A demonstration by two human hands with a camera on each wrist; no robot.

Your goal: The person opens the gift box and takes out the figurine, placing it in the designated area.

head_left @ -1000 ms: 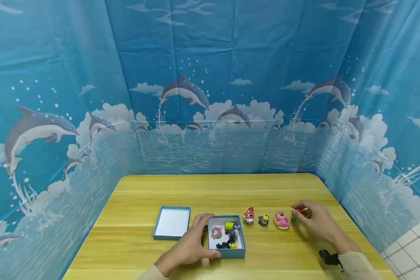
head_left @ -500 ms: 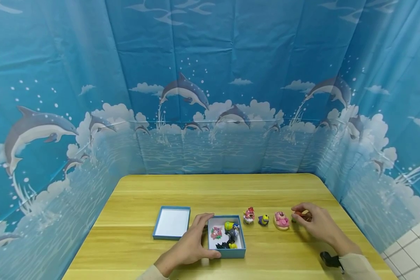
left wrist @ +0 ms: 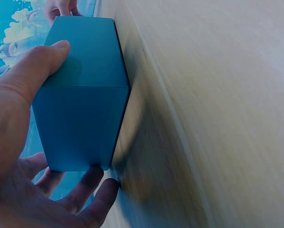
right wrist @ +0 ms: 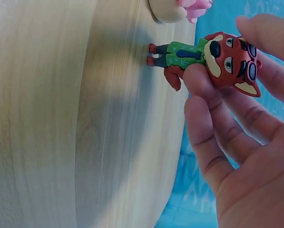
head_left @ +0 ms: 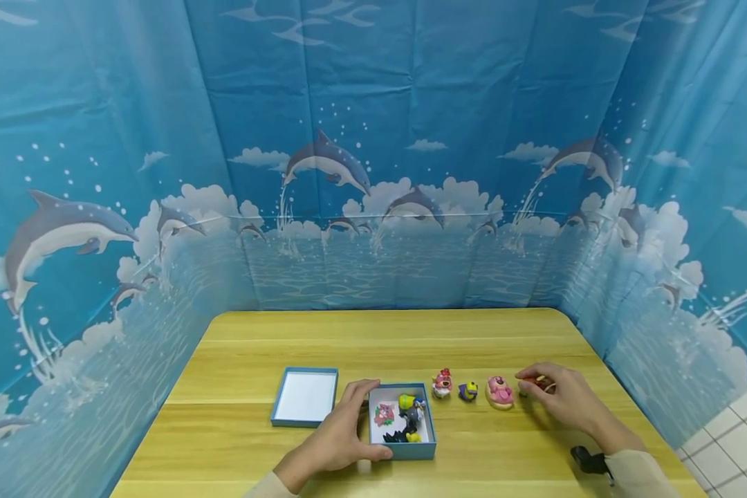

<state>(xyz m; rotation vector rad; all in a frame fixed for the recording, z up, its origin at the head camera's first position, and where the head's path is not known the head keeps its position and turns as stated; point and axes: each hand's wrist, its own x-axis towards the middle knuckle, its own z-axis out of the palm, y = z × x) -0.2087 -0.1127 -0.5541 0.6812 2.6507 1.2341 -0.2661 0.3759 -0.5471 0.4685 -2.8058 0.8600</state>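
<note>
My left hand (head_left: 362,419) grips the left side of an open blue box (head_left: 404,453), thumb at its near corner and fingers over the far rim. In the left wrist view the thumb (left wrist: 34,71) lies on the blue box (left wrist: 82,99). Several small toy figures (head_left: 407,417) lie inside the box. My right hand (head_left: 531,385) pinches a red fox figure (head_left: 541,380) in a green shirt by its head. In the right wrist view the fox figure (right wrist: 189,54) is held by my right hand (right wrist: 221,50) with its feet at the wooden table (right wrist: 46,118).
The box's blue lid (head_left: 305,395) lies upturned left of the box. Between the box and my right hand stand a red-pink figure (head_left: 442,382), a purple-yellow figure (head_left: 468,391) and a pink bear on a ring (head_left: 500,391). A blue dolphin curtain (head_left: 373,173) encloses the table (head_left: 380,339).
My right hand has moved slightly down and left with the fox figure, closer to the table. The left hand and box have not moved.
</note>
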